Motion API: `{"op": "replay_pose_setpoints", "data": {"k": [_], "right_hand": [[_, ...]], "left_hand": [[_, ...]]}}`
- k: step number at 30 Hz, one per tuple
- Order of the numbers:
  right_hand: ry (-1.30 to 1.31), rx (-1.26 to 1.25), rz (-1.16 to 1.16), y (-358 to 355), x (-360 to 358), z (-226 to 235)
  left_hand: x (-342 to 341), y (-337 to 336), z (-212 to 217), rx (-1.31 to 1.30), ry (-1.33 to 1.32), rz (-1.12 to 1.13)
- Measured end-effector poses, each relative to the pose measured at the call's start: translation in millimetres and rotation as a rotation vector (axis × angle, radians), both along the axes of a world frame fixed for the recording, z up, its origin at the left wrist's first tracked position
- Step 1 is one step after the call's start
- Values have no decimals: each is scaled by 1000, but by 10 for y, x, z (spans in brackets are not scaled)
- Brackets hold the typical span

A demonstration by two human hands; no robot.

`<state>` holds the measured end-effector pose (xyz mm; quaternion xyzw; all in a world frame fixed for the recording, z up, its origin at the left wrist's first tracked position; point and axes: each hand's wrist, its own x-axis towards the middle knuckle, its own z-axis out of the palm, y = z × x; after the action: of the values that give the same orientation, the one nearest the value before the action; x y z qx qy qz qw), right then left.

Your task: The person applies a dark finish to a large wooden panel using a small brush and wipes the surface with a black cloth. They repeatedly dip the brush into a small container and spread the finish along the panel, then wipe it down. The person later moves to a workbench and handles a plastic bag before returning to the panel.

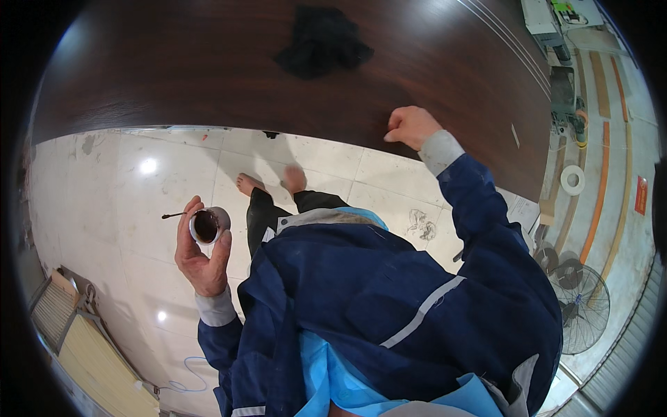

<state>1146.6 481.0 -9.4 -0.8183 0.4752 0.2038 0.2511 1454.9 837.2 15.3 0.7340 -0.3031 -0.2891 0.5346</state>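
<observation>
The left hand (201, 254) gripped one small cup (208, 225) of dark brown paste, a thin stick (174, 215) jutting out past the fingers, its far end hidden. The right hand (411, 126) pressed curled fingers on the dark wooden panel (208, 62); whether it pinched anything I could not tell. One black cloth (321, 40) lay blurred on the panel, and two bare feet (271, 182) showed below.

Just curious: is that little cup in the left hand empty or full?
Not empty: the cup in the left hand holds dark brown stuff.
</observation>
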Motion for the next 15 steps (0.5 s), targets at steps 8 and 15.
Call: {"op": "replay_pose_setpoints", "data": {"k": [8, 15], "right_hand": [[-657, -588, 135, -670, 1051, -326], [-582, -585, 592, -170, 961, -692]], "left_hand": [[-13, 4, 29, 3, -21, -5], [-19, -14, 123, -17, -129, -42]]}}
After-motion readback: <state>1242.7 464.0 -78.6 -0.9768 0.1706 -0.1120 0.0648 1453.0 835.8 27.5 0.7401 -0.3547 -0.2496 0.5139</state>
